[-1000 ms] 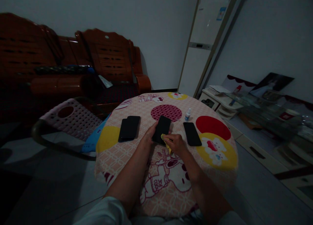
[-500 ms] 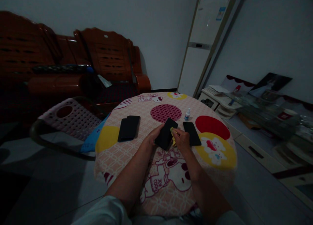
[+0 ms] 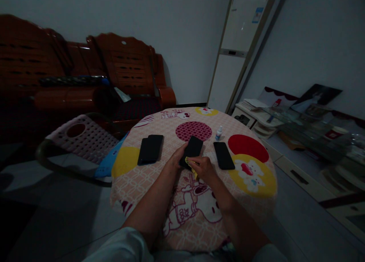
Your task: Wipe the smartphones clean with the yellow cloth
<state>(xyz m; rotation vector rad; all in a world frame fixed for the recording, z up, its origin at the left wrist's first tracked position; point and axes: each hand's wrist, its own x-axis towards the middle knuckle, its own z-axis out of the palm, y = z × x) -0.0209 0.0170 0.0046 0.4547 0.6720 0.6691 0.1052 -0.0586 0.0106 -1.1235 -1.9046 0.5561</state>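
A black phone [image 3: 194, 146] is held by its left edge in my left hand [image 3: 177, 157], tilted above the table. My right hand [image 3: 204, 167] is closed on a yellow cloth [image 3: 194, 171] and presses it against the lower part of the phone's dark face. To the right lies another black phone [image 3: 224, 155], flat on the tablecloth. Behind it stands a small white bottle [image 3: 218, 133] with a blue label. On the left, two dark flat devices [image 3: 150, 150] lie overlapping; their kind is unclear.
A patterned cloth covers the round table [image 3: 159, 178]. At its left stands a woven chair [image 3: 85, 140] with a blue cushion, and wooden seats [image 3: 125, 68] line the wall. A glass-topped cabinet [image 3: 299, 121] runs along the right, near a tall white air conditioner [image 3: 228, 76].
My right hand has moved the yellow cloth left and down, from the phone's right edge to its lower part. The held phone has shifted slightly left.
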